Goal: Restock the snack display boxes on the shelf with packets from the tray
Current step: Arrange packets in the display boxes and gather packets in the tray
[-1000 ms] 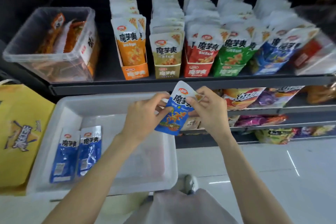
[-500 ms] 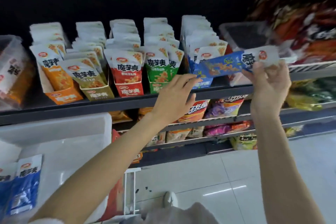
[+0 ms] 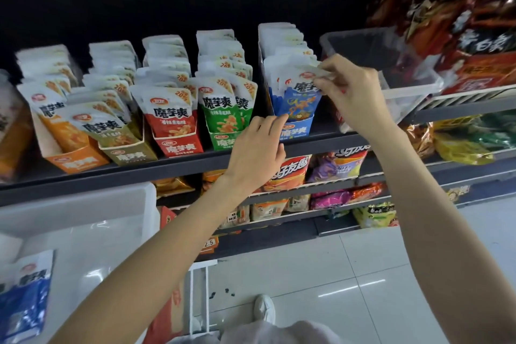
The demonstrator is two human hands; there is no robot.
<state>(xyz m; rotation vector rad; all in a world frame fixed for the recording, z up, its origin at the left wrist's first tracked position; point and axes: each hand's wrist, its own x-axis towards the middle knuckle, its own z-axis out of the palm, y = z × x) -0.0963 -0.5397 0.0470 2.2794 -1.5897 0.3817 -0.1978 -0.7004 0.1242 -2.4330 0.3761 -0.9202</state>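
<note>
Blue packet: upright, long axis vertical, white top edge up, printed face toward camera; sits at front of blue display box on shelf. R hand pinches its top edge w/ thumb and fingers. L hand, below and left of that grip, fingers lightly curled, tips touching packet's lower corner. White tray far lower left, another blue packet inside.

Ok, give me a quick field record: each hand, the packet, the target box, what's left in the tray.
right hand: pinches top edge of blue foil snack packet
left hand: fingertips at packet's lower edge
packet: upright, front of blue cardboard display box
white plastic tray: blue packet visible inside, partly cut off by frame
</note>
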